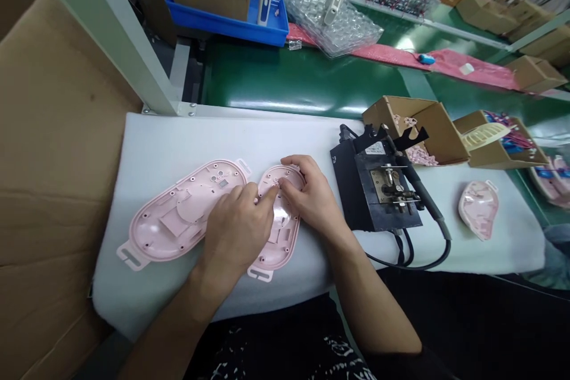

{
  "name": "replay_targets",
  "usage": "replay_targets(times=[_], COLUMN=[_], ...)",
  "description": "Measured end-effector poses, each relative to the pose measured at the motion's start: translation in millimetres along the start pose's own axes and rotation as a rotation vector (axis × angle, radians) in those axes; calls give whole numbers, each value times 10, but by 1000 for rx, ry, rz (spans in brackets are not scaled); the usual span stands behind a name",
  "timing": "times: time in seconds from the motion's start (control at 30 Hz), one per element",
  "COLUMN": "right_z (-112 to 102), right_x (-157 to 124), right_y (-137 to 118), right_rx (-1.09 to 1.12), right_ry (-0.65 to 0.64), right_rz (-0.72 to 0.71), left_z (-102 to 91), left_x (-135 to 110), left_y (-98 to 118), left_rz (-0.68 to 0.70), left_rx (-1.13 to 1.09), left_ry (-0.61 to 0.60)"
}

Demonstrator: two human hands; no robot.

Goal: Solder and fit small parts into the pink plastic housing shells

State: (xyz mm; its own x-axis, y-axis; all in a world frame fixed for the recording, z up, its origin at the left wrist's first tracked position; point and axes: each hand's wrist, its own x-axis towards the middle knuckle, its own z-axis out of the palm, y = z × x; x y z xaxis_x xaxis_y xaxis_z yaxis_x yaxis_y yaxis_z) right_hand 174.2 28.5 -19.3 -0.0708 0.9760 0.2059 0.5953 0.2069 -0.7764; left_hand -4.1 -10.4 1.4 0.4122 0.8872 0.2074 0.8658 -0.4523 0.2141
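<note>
Two pink plastic shell halves lie with their insides up. The longer pink plastic shell [171, 205] is at the left, just beside my left hand [240, 222]. The second pink plastic shell [285, 240] sits in front of me under both hands. My left fingers are curled, and their tips press together at its upper inside; anything small between them is hidden. My right hand [309, 193] grips the same shell's upper end, thumb on the inside and forefinger over the rim.
Right of my hands stands a black soldering-type stand [356, 190] with a cabled tool. Behind it are a cardboard box [439, 130] of small pink parts and another box [490, 157] with wires. A third pink shell [478, 209] lies far right. A green conveyor belt [285, 80] runs behind.
</note>
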Motion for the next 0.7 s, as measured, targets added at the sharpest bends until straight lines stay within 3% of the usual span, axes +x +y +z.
replay_targets(times=[0.07,0.2,0.27,0.43,0.6,0.7], right_z=[-45,-188,-216,-120,-117,-122], right_x=[-82,-316,-385,-379,-441,-480], right_y=[-99,-441,-559,-527,-617,-723], right_rx=[-6,-80,-145,-246,-97,-90], right_ry=[40,54,-11,-68,-142,-97], right_rz=[-56,-264,-323,-310,-414,-443], left_z=[-72,-218,-226,-104,-122,-168], left_x=[-82,-276,-321,-303,-341,-358], left_y=[10,64,85,71,64,93], left_rz=[-61,-288,-360,-430,-425,-406], left_rx=[-303,-1332,-1573,-1541,-1636,-1672], left_ry=[46,-3,-30,22,-76,-92])
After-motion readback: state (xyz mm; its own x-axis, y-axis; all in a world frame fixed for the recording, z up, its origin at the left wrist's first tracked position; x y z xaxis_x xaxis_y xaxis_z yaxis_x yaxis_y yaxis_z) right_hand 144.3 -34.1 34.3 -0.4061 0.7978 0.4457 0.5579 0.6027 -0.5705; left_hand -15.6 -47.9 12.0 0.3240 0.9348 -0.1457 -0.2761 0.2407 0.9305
